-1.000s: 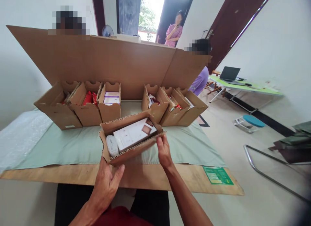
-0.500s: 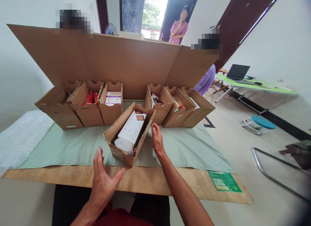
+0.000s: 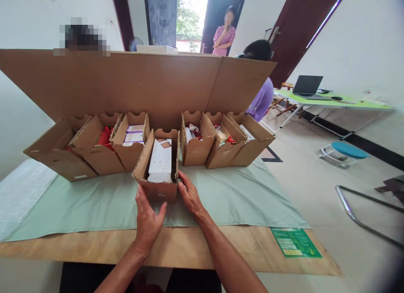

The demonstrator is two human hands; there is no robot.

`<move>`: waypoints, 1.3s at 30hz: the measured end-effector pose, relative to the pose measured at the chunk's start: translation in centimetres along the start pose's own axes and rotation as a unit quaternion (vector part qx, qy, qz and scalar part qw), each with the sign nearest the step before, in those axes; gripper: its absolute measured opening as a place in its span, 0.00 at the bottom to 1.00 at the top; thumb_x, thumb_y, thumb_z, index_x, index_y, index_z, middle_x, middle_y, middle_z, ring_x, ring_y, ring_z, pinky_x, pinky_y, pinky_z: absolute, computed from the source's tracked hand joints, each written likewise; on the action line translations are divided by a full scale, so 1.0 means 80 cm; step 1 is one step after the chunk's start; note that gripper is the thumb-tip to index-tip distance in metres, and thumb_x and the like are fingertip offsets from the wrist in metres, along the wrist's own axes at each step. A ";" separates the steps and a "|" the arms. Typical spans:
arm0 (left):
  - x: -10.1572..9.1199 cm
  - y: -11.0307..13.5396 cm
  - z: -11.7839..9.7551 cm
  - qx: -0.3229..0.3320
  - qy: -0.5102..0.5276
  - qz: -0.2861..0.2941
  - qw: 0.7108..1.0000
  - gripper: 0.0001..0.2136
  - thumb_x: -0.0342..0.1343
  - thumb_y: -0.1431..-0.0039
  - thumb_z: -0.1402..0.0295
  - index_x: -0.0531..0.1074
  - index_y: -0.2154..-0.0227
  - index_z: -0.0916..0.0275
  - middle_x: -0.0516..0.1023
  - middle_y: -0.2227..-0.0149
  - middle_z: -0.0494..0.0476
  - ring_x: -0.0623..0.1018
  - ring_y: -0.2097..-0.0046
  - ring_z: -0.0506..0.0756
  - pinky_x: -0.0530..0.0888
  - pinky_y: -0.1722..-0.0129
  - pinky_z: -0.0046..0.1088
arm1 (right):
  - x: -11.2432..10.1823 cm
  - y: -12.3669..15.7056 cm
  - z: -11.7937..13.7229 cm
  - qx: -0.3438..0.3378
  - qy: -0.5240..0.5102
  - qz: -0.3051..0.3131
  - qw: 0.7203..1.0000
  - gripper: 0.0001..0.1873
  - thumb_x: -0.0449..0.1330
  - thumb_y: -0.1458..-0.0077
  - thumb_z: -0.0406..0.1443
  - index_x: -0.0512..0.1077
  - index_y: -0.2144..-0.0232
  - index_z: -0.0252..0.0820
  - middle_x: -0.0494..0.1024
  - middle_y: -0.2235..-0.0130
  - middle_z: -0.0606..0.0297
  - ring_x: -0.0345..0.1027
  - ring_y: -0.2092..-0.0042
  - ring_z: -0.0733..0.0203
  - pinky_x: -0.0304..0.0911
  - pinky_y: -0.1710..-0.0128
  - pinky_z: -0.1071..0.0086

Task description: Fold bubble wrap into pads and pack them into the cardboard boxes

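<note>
An open cardboard tray box [image 3: 155,191] sits lengthwise in the gap of a row of like boxes, on a pale green cloth [image 3: 240,196]. Inside it lie a white flat carton [image 3: 160,157] and a clear-wrapped white roll [image 3: 159,178]. My left hand [image 3: 147,217] rests with fingers stretched against the box's near end, thumb at its lower front. My right hand [image 3: 189,196] lies flat against the box's near right corner. Neither hand grips anything.
Boxes to the left [image 3: 94,152] and right [image 3: 225,152] hold red and white packets. A tall cardboard sheet [image 3: 132,85] stands behind them. Bubble wrap [image 3: 22,192] lies at the left. People sit beyond the sheet; another stands in the doorway. A green card [image 3: 295,242] lies on the wooden tabletop.
The box went from held crosswise in both hands to standing on the cloth, turned lengthwise, then slid back into the gap in the row. Both hands now press its near end.
</note>
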State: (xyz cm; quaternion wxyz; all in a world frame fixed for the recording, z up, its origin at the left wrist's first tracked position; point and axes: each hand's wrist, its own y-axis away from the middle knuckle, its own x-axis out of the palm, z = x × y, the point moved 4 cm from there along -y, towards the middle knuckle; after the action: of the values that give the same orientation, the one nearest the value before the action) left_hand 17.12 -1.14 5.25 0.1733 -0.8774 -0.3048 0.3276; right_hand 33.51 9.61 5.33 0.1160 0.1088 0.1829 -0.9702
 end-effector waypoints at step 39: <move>-0.001 -0.021 0.059 0.134 -0.145 0.201 0.959 0.21 0.57 0.40 0.66 0.73 0.43 0.60 0.72 0.37 0.67 0.68 0.34 0.68 0.64 0.34 0.56 | -0.002 -0.016 0.033 0.057 0.090 -0.025 0.994 0.19 0.57 0.41 0.45 0.78 0.54 0.42 0.83 0.55 0.53 0.78 0.56 0.50 0.74 0.56 0.57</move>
State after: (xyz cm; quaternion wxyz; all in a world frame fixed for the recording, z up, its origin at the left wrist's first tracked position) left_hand 13.14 0.57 2.75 0.1734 -0.8326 -0.0969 0.5171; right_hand 32.86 9.84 8.19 0.0687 0.1979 0.1392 -0.9678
